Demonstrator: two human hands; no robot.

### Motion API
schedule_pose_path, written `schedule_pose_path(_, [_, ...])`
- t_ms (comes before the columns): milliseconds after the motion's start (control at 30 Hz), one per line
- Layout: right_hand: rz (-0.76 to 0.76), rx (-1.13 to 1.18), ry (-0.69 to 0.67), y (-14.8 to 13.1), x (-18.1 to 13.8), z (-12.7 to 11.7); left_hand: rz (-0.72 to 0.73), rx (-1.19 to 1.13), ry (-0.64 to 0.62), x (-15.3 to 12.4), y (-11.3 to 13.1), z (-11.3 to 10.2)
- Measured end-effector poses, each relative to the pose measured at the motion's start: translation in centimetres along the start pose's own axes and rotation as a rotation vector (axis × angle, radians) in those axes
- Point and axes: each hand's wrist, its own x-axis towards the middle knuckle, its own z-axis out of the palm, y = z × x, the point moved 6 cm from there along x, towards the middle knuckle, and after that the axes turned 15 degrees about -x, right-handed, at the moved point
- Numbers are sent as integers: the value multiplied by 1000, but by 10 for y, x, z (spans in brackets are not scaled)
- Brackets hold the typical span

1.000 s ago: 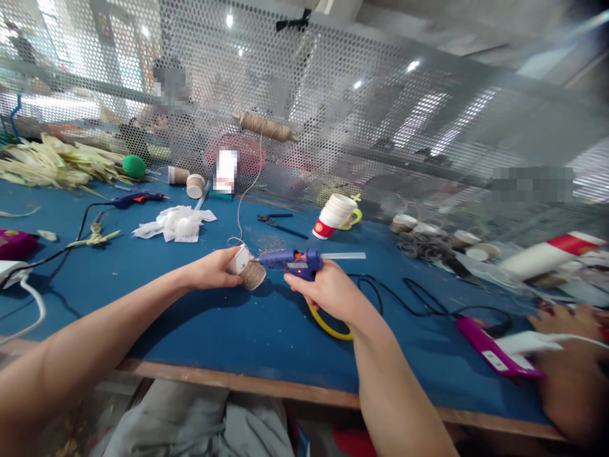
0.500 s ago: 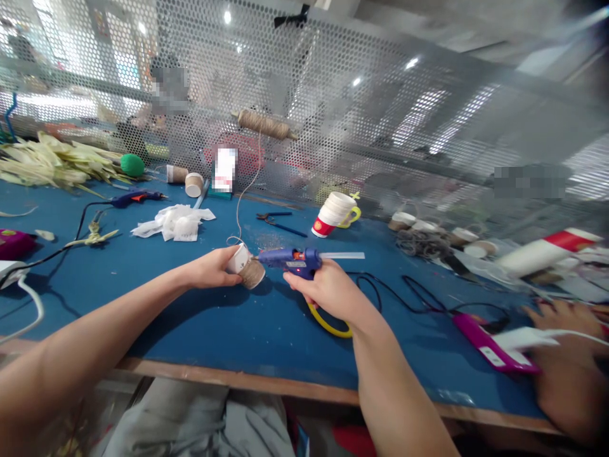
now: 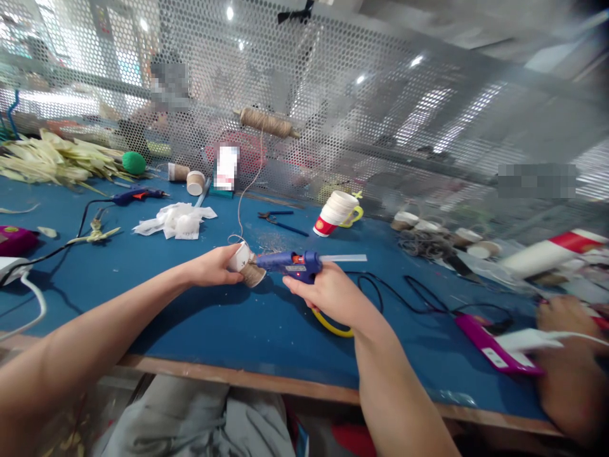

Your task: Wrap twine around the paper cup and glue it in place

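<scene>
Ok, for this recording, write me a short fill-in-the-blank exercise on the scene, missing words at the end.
The right hand holds a blue ____.
The left hand grips a small ____ partly wrapped in twine.
A strand runs down from the spool toward the ____ hand.
The ball beside the pale husks is ____.

Missing words: glue gun; cup; left; green.

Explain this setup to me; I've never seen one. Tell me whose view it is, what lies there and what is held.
No machine here: a person works with two bare hands, seen by a camera worn on their own head, looking forward and down. The left hand holds a small white cup wrapped partly in twine; the right hand holds a blue glue gun, pointed at the cup. On the blue table are pliers, crumpled white material, a second glue gun and stacked cups.
</scene>
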Motion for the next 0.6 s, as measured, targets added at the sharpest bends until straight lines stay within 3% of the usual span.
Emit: schedule_pose_path(600, [24,-24,15,-2,0,-4,6,9,3,0,-1,-1])
